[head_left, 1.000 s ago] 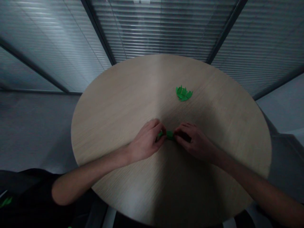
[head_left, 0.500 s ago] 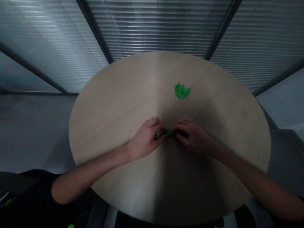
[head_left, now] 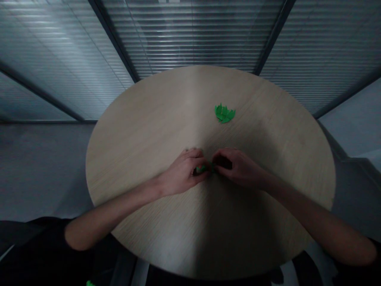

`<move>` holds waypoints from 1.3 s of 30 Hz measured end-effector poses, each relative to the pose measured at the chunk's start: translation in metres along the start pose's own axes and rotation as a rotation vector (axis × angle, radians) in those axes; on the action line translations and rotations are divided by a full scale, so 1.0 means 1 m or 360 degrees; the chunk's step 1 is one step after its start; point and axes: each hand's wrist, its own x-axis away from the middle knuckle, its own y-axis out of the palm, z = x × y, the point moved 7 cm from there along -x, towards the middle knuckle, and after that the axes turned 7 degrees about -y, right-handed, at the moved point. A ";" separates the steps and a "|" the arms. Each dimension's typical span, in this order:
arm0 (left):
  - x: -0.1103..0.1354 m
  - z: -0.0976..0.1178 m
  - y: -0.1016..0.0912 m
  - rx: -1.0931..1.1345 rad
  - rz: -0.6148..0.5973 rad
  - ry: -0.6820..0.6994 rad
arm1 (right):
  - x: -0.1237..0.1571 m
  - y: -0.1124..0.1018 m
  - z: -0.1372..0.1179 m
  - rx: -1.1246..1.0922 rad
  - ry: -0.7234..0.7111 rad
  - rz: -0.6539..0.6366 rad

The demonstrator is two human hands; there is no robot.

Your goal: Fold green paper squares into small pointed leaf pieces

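Observation:
Just above the middle of the table, my left hand (head_left: 190, 169) curls its thumb and fingers around a small green piece (head_left: 201, 169), which looks like folded paper. Most of that piece is hidden by the fingers. My right hand (head_left: 233, 166) meets it from the other side, thumb and forefinger pinched at the piece's right end. The fingertips of both hands nearly touch. Farther back lies a jagged cluster of green pointed pieces (head_left: 224, 114), apart from both hands.
The round wooden table (head_left: 143, 131) fills the centre, with my forearms resting across its near half. Glass partitions with blinds (head_left: 193, 35) stand behind its far edge. Grey floor (head_left: 38, 167) shows at the left. A dark shadow falls over the table's near right part.
My right hand has shifted slightly left, closer to my left hand, and less of the green piece shows between them. The view has turned a little.

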 end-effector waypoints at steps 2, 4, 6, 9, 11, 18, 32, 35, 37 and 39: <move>0.000 0.000 0.000 0.0004 -0.0010 0.0002 | 0.000 0.000 -0.001 0.0005 -0.0020 0.0011; -0.001 0.000 0.001 0.0008 -0.0023 0.0007 | 0.000 0.000 -0.001 0.0006 -0.0027 0.0016; -0.001 -0.001 0.002 0.0004 -0.0033 0.0008 | -0.001 0.001 0.000 0.0001 -0.0038 0.0018; -0.002 -0.001 0.003 0.0001 -0.0028 0.0002 | -0.001 0.001 0.000 -0.0014 -0.0055 0.0020; -0.002 -0.002 0.003 0.0005 -0.0019 -0.0004 | -0.001 0.001 0.000 -0.0016 -0.0052 0.0017; -0.005 -0.006 0.007 0.0016 -0.0015 -0.0102 | 0.000 0.002 -0.001 0.0040 -0.0020 0.0017; -0.004 -0.010 0.008 0.0042 0.0044 -0.0190 | 0.000 0.003 -0.005 0.0080 -0.0024 -0.0037; -0.005 -0.011 0.008 0.0068 0.0045 -0.0205 | 0.001 0.003 -0.006 0.0112 -0.0038 -0.0026; -0.005 -0.011 0.008 0.0086 0.0052 -0.0219 | 0.001 0.004 -0.006 0.0130 -0.0054 -0.0015; -0.006 -0.011 0.007 0.0106 0.0057 -0.0234 | 0.000 0.004 -0.006 0.0139 -0.0058 -0.0006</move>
